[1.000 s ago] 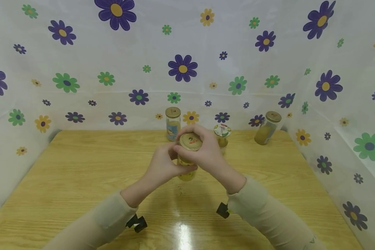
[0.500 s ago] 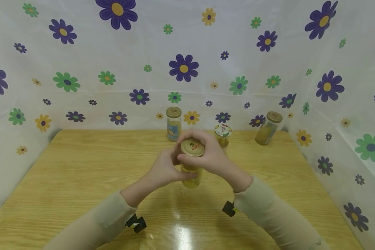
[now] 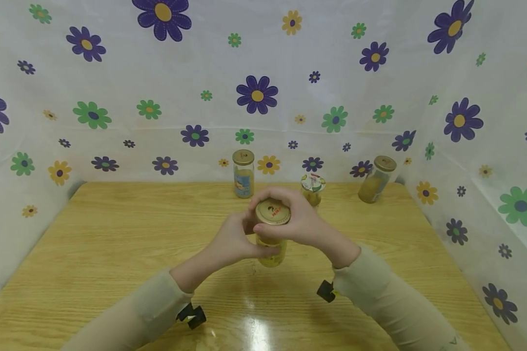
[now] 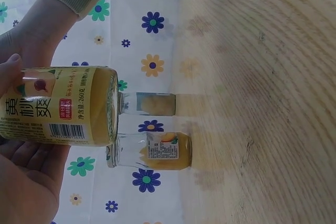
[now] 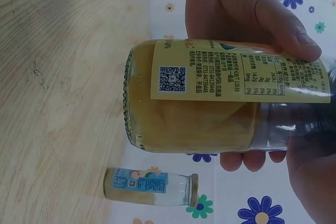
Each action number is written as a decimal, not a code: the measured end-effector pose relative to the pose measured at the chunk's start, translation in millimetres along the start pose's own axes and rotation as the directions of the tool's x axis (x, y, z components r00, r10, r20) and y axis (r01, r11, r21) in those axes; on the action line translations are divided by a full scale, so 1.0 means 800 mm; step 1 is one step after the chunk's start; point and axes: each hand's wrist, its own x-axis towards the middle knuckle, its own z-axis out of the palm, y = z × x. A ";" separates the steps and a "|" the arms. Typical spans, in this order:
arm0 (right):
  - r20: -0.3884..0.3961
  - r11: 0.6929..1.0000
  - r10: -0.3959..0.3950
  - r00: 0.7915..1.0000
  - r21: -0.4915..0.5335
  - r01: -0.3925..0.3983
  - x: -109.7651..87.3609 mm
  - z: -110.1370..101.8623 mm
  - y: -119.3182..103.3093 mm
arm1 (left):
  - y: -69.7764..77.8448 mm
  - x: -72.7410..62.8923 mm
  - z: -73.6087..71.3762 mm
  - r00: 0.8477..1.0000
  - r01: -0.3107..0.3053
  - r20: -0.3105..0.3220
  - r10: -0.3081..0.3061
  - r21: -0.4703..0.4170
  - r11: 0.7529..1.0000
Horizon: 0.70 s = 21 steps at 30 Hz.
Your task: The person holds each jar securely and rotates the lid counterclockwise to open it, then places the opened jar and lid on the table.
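A glass jar point(image 3: 272, 246) with a gold lid point(image 3: 273, 211) is held upright over the middle of the table. Its yellow label faces the wrist cameras, and pale yellow contents show through the glass. My left hand point(image 3: 228, 239) grips the body, thumb on the near side point(image 5: 294, 35) and fingertips coming round behind point(image 5: 252, 160). From above, my right hand point(image 3: 296, 219) curls round the lid, thumb along its front edge. In the left wrist view the jar's base point(image 4: 112, 108) shows against the curtain, above the tabletop.
At the back of the wooden table point(image 3: 136, 234) stand a jar with a blue label point(image 3: 244, 183), a jar with a patterned lid point(image 3: 313, 184) partly behind my right hand, and a gold-lidded jar point(image 3: 374, 183) farther right. A flowered curtain point(image 3: 167, 73) hangs behind.
The jar has come nearer to me and slightly right, both hands moving with it. They keep their hold on body and lid. The jars at the back have not moved.
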 end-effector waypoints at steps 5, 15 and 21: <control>0.018 1.000 -0.006 1.000 0.012 0.006 -0.001 -0.001 0.001 | -0.002 -0.001 0.000 1.000 0.010 -0.003 -0.009 0.024 1.000; 0.024 1.000 -0.010 1.000 -0.002 0.010 -0.001 -0.002 0.001 | 0.001 -0.002 0.001 1.000 0.000 -0.009 0.000 0.041 0.999; 0.024 1.000 -0.021 0.999 -0.013 0.021 -0.002 -0.003 -0.002 | 0.004 -0.002 0.002 1.000 0.004 -0.016 -0.003 0.057 0.998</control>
